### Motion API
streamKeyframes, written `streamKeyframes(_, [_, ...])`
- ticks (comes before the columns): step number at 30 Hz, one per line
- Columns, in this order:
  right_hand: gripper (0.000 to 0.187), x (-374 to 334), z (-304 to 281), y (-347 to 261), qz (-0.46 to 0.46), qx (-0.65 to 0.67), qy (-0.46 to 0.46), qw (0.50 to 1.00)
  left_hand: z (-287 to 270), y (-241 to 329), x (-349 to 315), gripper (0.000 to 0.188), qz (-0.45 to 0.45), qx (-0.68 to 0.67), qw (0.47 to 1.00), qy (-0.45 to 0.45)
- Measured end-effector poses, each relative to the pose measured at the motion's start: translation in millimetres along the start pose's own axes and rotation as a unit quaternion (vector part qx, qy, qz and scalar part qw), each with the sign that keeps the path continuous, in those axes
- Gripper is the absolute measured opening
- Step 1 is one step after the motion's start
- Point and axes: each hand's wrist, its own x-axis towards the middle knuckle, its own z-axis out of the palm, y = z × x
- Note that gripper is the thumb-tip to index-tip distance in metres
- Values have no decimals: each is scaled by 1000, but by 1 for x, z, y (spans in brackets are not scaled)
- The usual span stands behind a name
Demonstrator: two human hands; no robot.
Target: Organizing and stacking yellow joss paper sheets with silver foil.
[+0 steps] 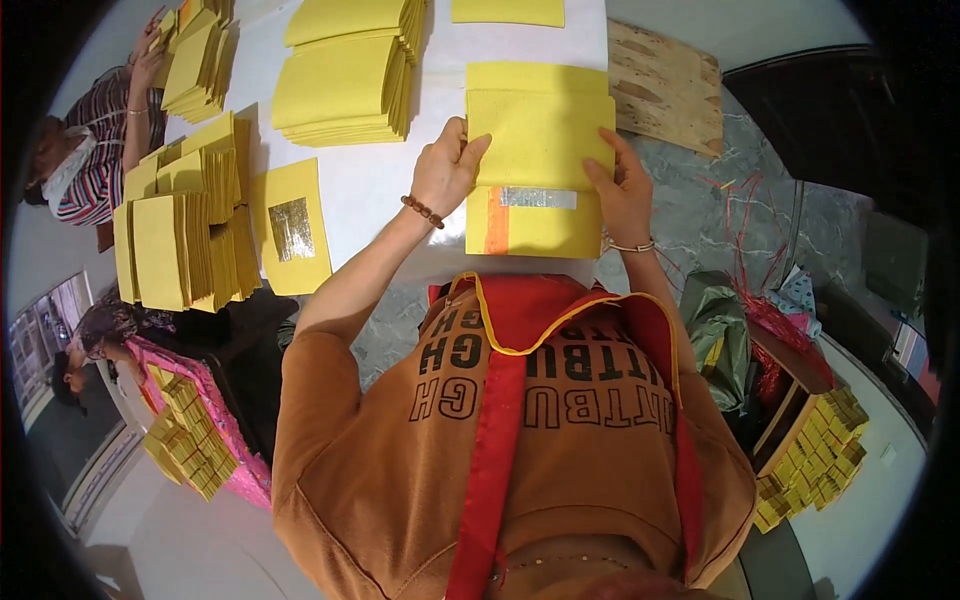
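On the white table in front of me lies a yellow paper envelope (540, 140), with a lower panel that bears an orange stripe and a silvery strip. My left hand (447, 172) grips the left edge of its upper panel, thumb on top and fingers curled at the side. At the opposite edge, my right hand (625, 190) pinches the panel between thumb and fingers. Whatever is under the panel is hidden. To the left of my left forearm lies another yellow envelope (265, 195) with a silvery patch.
Thick yellow stacks (335, 95) stand at the back, with more yellow bundles (170, 240) at the left. A co-worker's hand (148, 62) is by the far-left pile. A plywood board (665, 85) adjoins the table's right side. Tied yellow bundles (815, 460) are at the lower right.
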Motion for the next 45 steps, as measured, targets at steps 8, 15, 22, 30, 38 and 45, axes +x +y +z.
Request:
streamKeyframes(8, [41, 0, 1, -12, 13, -63, 2, 998, -4, 12, -4, 27, -40, 37, 998, 35])
streamKeyframes(15, [38, 0, 2, -10, 6, -75, 20, 997, 9, 32, -25, 66, 355, 294, 882, -103])
streamKeyframes(22, [47, -13, 10, -27, -109, -356, 39, 927, 20, 12, -23, 70, 334, 337, 873, -117])
streamKeyframes(30, [40, -19, 4, 30, -27, -12, -1, 1000, 23, 11, -20, 57, 329, 340, 872, -123])
streamKeyframes(38, [30, -25, -2, 30, 116, 249, 12, 962, 23, 15, -11, 57, 410, 419, 807, -72])
streamKeyframes(45, [29, -21, -11, 21, -8, 134, -9, 991, 23, 34, 2, 51, 425, 456, 781, -41])
